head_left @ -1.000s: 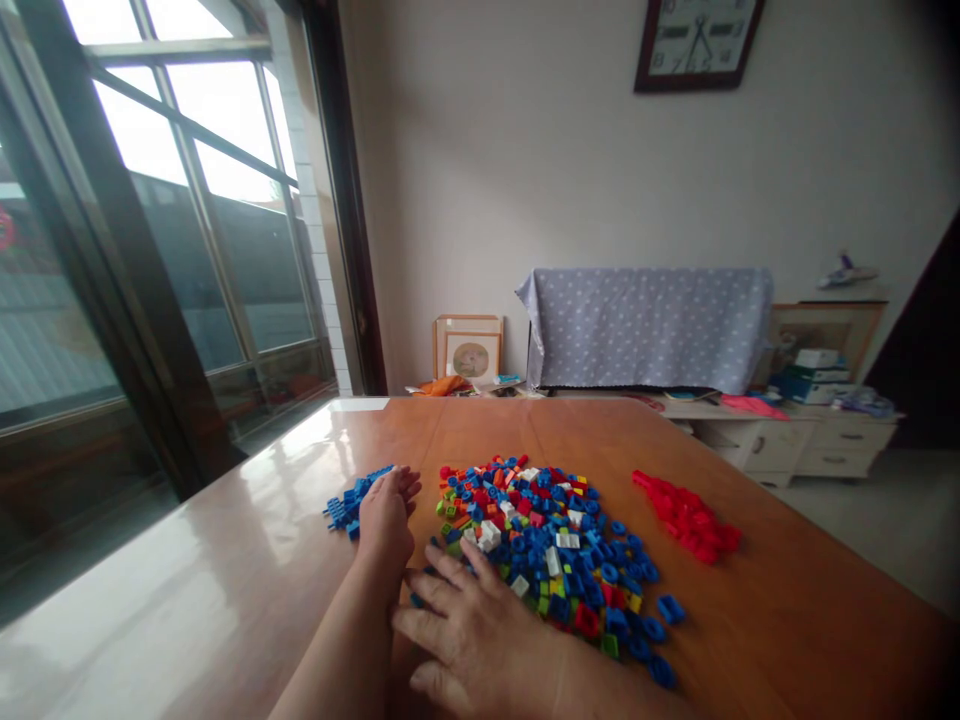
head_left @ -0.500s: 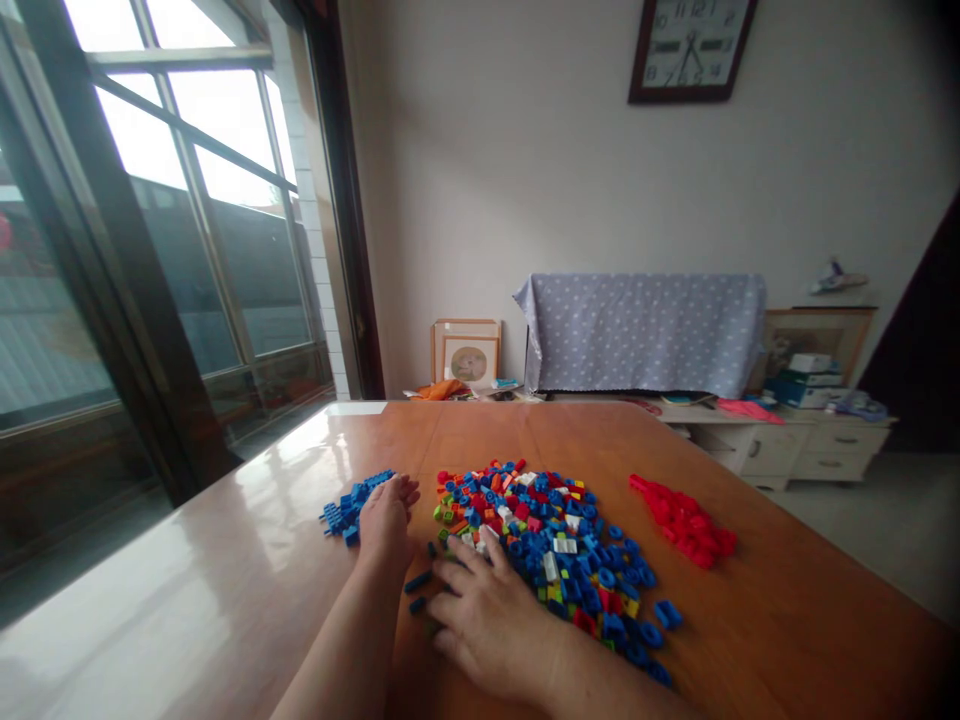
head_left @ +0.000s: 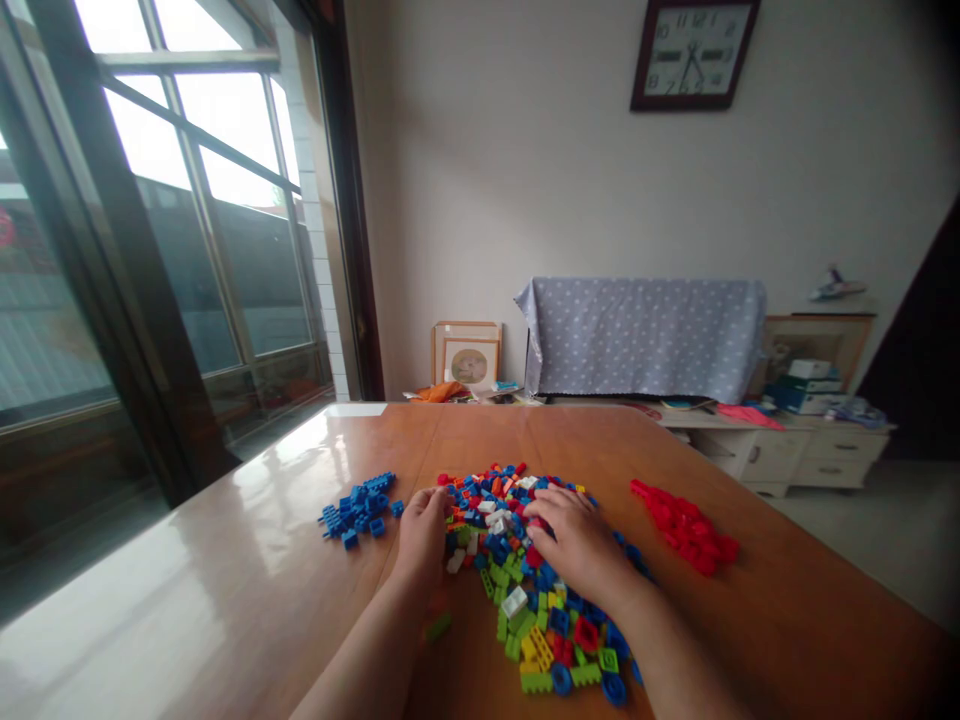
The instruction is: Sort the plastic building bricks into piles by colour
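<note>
Both forearms run off the lower edge, as does the surface (head_left: 225, 590). By the left wrist lies a blurred green brick (head_left: 437, 627). The mixed pile (head_left: 514, 568) sits mid-surface, its right part hidden by the right hand (head_left: 576, 535) and forearm. The right fingers are spread over it, thumb apart; what lies under the palm is hidden. The left hand (head_left: 424, 532) is at the pile's left edge, fingers curled together; whether they pinch a brick I cannot tell. Blue bricks (head_left: 356, 512) lie just left of it; red pieces (head_left: 688, 530), individually hard to make out, lie far right. Beyond, a cloth (head_left: 645, 335) hides what it covers; the clock (head_left: 694, 55) is cropped at its top.
</note>
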`<state>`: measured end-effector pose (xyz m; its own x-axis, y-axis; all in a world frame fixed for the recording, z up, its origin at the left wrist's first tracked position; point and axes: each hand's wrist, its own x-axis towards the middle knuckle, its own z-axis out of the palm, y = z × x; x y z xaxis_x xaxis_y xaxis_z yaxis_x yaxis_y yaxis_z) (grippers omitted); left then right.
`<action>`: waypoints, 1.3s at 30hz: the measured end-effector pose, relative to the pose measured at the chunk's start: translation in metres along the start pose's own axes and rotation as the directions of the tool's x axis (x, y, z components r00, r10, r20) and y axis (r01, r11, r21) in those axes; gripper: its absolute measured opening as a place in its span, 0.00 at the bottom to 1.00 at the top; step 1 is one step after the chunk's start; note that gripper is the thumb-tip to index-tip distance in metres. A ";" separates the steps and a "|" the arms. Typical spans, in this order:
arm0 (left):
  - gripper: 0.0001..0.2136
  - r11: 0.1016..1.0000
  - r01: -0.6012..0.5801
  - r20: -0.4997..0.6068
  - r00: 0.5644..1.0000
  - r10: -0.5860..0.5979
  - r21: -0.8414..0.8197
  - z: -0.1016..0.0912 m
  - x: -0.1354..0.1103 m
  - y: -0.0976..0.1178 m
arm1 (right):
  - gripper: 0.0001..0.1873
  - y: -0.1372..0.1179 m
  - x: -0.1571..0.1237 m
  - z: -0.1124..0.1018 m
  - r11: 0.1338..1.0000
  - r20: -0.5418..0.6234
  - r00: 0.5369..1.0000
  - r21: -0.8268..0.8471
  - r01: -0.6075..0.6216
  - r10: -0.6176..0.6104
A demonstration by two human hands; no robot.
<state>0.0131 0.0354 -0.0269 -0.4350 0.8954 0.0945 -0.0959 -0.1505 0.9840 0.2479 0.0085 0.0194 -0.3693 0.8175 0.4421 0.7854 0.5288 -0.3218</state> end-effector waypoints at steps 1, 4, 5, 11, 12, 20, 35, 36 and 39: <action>0.20 1.000 0.002 0.032 0.999 -0.002 0.003 0.002 -0.002 -0.001 | 0.13 0.007 0.001 -0.002 1.000 -0.007 1.000 0.015 -0.016 0.016; 0.21 0.999 0.035 0.106 0.994 -0.035 -0.006 0.008 -0.007 -0.002 | 0.15 0.031 0.003 -0.004 0.991 -0.010 0.994 0.087 -0.105 0.106; 0.21 0.999 0.041 0.127 0.991 -0.039 -0.013 0.010 -0.009 -0.001 | 0.15 0.038 0.003 -0.005 0.983 -0.010 0.989 0.118 -0.143 0.145; 0.19 0.998 0.064 0.272 0.961 -0.056 -0.018 0.016 -0.020 0.010 | 0.13 0.066 0.002 -0.015 0.876 -0.060 0.915 0.320 -0.362 0.400; 0.19 0.997 0.078 0.292 0.954 -0.071 -0.013 0.017 -0.022 0.013 | 0.12 0.067 0.002 -0.017 0.858 -0.068 0.897 0.329 -0.394 0.437; 0.17 0.997 -0.009 0.518 0.855 -0.033 0.078 0.023 -0.031 0.017 | 0.12 0.057 -0.001 -0.015 0.906 -0.006 0.908 0.069 -0.418 0.420; 0.16 0.870 -0.434 0.572 0.785 0.237 0.235 0.026 -0.048 0.017 | 0.07 0.030 0.002 -0.007 0.851 0.014 0.972 0.481 -0.211 0.233; 0.15 0.866 -0.437 0.580 0.781 0.232 0.243 0.026 -0.049 0.017 | 0.08 0.031 0.003 -0.007 0.793 0.014 0.962 0.562 -0.233 0.272; 0.13 0.878 -0.412 0.556 0.801 0.223 0.242 0.026 -0.050 0.020 | 0.13 0.045 0.007 -0.008 0.467 0.049 0.861 0.824 -0.321 0.505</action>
<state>0.0566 -0.0013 -0.0082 0.1277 0.9166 0.3788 0.3120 -0.3997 0.8619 0.2847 0.0359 0.0149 0.0545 0.9827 0.1771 0.0764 0.1728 -0.9820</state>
